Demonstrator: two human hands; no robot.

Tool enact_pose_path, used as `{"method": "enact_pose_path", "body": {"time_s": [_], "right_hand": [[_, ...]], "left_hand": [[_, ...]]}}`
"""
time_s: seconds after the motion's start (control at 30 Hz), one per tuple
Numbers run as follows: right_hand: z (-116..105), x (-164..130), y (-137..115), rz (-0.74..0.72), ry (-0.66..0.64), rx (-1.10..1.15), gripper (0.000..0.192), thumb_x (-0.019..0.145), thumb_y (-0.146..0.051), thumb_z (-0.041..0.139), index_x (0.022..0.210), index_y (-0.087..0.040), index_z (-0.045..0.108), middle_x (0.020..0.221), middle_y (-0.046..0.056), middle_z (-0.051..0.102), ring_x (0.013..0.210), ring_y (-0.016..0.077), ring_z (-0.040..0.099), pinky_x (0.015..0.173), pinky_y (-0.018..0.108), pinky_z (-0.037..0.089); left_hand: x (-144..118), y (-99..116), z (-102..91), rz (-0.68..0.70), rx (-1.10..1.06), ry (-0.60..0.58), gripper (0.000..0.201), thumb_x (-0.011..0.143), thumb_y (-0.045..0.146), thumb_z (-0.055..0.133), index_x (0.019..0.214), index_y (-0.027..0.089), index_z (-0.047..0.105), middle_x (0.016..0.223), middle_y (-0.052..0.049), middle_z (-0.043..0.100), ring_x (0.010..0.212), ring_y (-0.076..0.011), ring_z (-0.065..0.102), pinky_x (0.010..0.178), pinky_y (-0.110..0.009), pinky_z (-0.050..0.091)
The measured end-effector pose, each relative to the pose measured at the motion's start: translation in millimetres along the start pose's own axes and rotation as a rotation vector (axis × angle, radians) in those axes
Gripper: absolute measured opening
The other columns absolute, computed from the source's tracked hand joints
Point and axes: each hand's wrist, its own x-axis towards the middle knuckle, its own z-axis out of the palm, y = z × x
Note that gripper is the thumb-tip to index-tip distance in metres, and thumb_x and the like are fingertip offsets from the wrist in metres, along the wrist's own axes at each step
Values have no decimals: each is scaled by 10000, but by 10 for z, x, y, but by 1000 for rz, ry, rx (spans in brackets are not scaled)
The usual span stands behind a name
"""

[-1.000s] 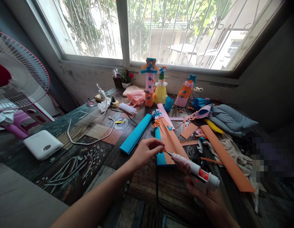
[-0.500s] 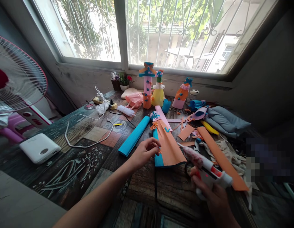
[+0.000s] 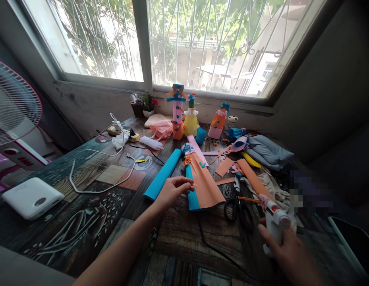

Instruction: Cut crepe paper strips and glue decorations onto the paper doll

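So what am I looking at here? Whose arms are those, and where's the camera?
No robot here: these are a person's own bare hands. Every picture comes from one camera worn on the person's head, looking forward and down.

The right hand holds a glue gun. The left hand pinches a tiny orange bit, by a paper shape.

On the table there's also a blue roll, scissors and a banana-yellow thing I can't quite make out.

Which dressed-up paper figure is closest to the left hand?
The orange-and-blue figure lying down by the left hand. The three upright figures stand farther back, near the window.
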Motion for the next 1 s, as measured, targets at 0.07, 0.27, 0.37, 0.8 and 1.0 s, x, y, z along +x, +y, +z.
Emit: {"method": "enact_pose_path", "body": {"time_s": [0.07,0.27,0.37,0.8,1.0], "right_hand": [[38,-59,32,-22,-19,-36,520,617,-600,452,846,-167,623,865,157,686,843,339,632,769,407,475],[100,-111,139,-55,-31,-41,503,642,-599,455,845,-166,609,922,175,677,898,336,625,819,396,465],[103,-109,150,-54,2,-25,499,625,-589,474,850,-171,627,877,154,692,851,331,642,797,394,480],[283,-48,356,-52,-1,46,510,664,-613,504,897,-186,657,798,89,719,779,304,670,691,355,498],[318,-40,421,-119,23,59,465,709,-589,514,907,-195,662,786,64,725,720,269,677,643,311,503]], "left_hand": [[-3,0,5,1,-9,12,297,608,314,726,816,104,691,813,-90,711,736,-201,665,696,-290,513],[15,-42,6,19,-18,27,338,545,314,786,797,110,692,802,-81,715,748,-198,666,748,-303,521],[24,-57,-11,32,-2,33,324,563,329,784,790,116,694,773,-69,711,722,-181,658,725,-285,518],[343,-55,-120,11,81,128,273,576,363,737,683,123,664,611,-23,610,509,-88,470,436,-192,305],[637,-26,-214,-76,145,36,277,522,321,778,648,92,688,563,-35,584,509,-92,478,431,-195,291]]}}
